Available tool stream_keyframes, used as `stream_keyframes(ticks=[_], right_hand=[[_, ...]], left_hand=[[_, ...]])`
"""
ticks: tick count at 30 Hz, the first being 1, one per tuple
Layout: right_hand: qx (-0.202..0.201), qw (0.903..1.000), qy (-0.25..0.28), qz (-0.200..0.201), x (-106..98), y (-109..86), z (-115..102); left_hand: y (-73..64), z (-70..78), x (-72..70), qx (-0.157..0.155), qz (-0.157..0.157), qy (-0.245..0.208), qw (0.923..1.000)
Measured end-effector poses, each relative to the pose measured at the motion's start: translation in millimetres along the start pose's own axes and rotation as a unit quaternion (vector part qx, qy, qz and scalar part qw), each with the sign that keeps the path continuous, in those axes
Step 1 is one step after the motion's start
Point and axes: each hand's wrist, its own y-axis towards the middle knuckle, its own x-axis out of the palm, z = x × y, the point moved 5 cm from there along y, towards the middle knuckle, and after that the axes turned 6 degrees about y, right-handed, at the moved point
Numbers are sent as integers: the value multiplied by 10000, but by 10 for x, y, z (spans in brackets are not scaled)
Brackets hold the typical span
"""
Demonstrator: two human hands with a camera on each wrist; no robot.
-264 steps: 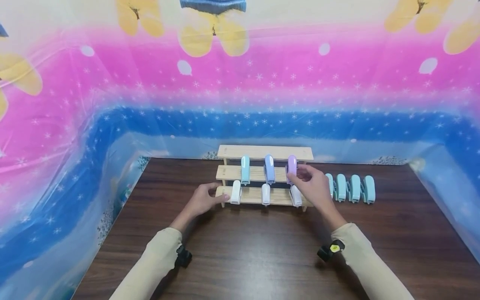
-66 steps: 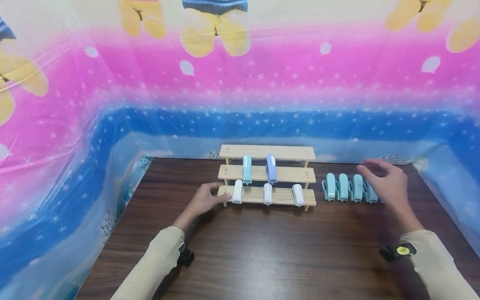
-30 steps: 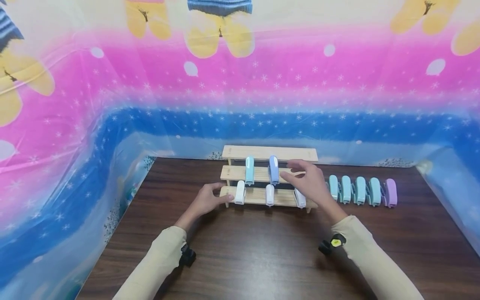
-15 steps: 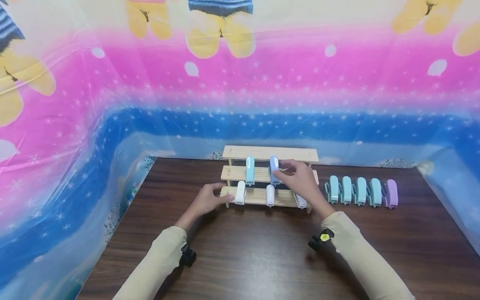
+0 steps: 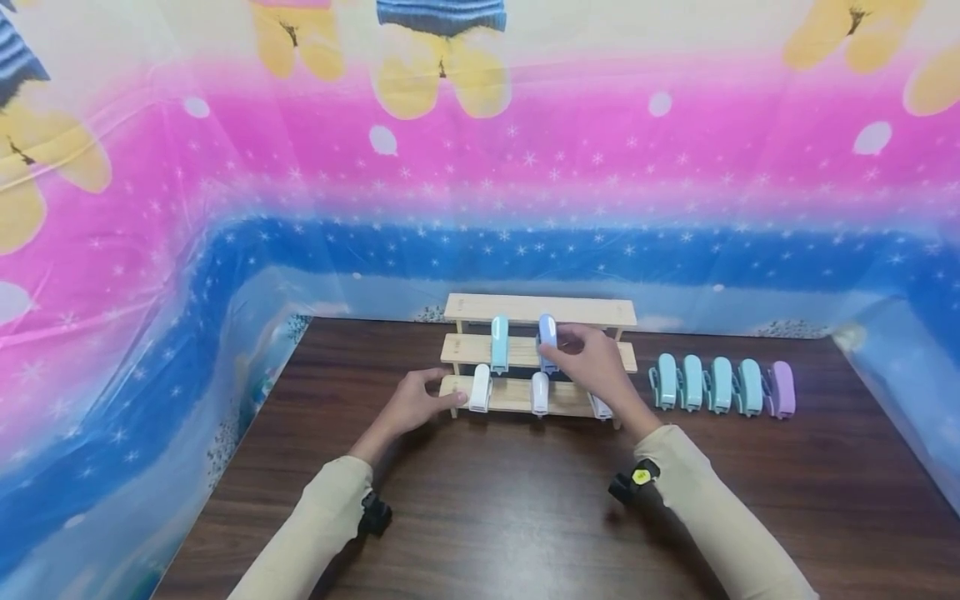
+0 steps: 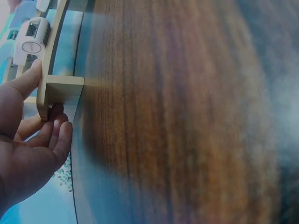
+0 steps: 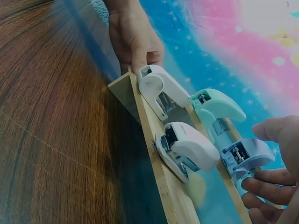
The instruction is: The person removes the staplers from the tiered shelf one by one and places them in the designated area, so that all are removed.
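Running front-to-back, blue stapler (image 7: 257, 150), in right hand (image 5: 591, 360)

purple stapler (image 5: 783, 389) is moved from middle shelf (image 5: 522, 351) to table (image 5: 487, 517), beside mint staplers (image 5: 693, 383); right hand (image 5: 597, 364) now holds blue stapler (image 5: 548, 330).

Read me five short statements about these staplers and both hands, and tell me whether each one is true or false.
1. The right hand holds the blue stapler. True.
2. Four mint staplers stand in a row on the table. True.
3. The purple stapler is left of that row in the head view. False: it is at the right end.
4. The left hand holds the purple stapler. False: it grips the left end of the wooden rack.
5. The staplers on the bottom shelf are black. False: they are white.
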Motion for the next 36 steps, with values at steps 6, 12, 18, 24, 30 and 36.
stream_keyframes(ticks=[6, 12, 18, 24, 30, 36], right_hand=[[72, 9998, -179, 16, 16, 11, -19], [31, 9998, -102, 138, 27, -13, -10], [-8, 9992, -33, 405, 22, -34, 12], [17, 9989, 57, 473, -9, -41, 15], [6, 9984, 50, 571, -97, -94, -39], [23, 9979, 58, 643, -206, -179, -115]], left_hand=[[-13, 19, -11, 24, 16, 0, 10000], [-11, -3, 0, 20, 16, 50, 10000], [-13, 2, 6, 39, 27, 76, 10000], [-7, 6, 3, 124, 19, 44, 9999], [-19, 14, -10, 115, 85, 67, 9999], [-8, 9, 4, 6, 69, 110, 9999]])
